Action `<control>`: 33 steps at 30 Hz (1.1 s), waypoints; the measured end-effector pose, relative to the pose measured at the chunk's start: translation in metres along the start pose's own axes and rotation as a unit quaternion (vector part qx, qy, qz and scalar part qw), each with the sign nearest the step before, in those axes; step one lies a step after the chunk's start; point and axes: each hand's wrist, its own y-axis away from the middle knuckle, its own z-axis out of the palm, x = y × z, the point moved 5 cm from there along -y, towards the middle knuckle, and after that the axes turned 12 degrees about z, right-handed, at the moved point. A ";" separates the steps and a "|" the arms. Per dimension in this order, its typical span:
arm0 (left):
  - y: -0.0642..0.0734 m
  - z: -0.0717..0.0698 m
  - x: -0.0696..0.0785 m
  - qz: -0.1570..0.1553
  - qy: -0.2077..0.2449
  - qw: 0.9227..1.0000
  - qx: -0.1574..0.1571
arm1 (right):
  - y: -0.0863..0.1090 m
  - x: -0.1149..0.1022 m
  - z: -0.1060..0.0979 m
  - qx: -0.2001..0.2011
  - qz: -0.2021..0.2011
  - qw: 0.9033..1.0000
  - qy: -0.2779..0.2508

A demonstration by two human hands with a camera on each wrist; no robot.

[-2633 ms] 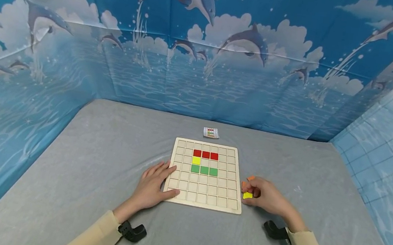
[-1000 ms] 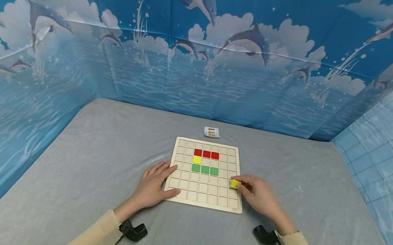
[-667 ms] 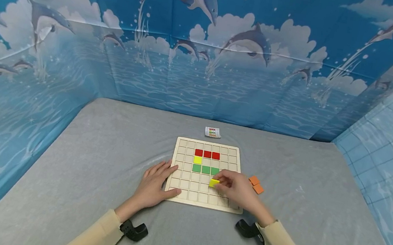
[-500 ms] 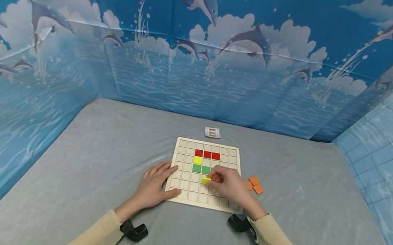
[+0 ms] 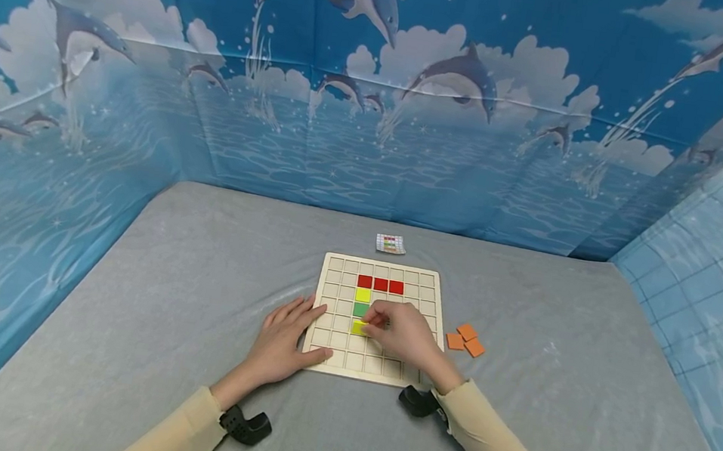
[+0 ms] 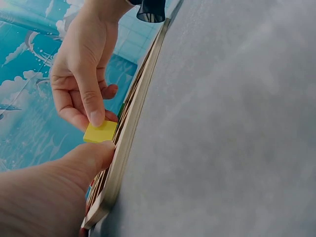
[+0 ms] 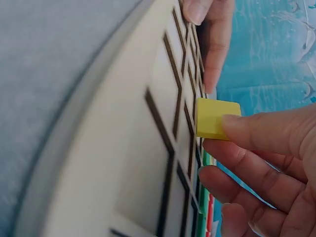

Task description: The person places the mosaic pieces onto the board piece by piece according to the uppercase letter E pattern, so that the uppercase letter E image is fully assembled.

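Note:
My right hand pinches a square yellow tile between thumb and fingers, its edge right at the surface of a wooden grid board. In the head view this tile overlaps the cell just in front of the leftmost green tile; the other green tiles are hidden behind the hand. Another yellow tile sits in a cell beyond that green one, below a row of red tiles. My left hand rests on the board's left edge, fingers extended and thumb on the near left corner.
Several orange tiles lie on the grey cloth just right of the board. Beyond its far edge is a small card printed with a coloured grid. A blue dolphin curtain rises behind the table.
The right hand has lifted the yellow tile from beside the orange tiles and carried it left over the board to the column of the first green tile. The left hand stays in place.

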 end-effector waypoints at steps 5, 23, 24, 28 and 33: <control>0.000 0.000 0.000 -0.003 -0.001 1.000 -0.002 | -0.002 0.002 0.004 0.010 0.012 1.000 0.013; 0.000 -0.001 0.001 -0.002 -0.002 1.000 0.000 | -0.001 0.003 0.006 0.045 0.002 0.997 0.059; 0.000 -0.001 0.001 -0.002 -0.002 1.000 -0.001 | -0.001 0.003 0.006 0.045 0.004 0.997 0.062; 0.000 -0.001 0.000 -0.003 -0.002 1.000 0.000 | 0.000 0.002 0.005 0.043 0.005 0.997 0.069; 0.000 0.000 0.000 -0.004 0.001 1.000 0.000 | 0.001 0.002 0.004 0.043 0.005 0.996 0.075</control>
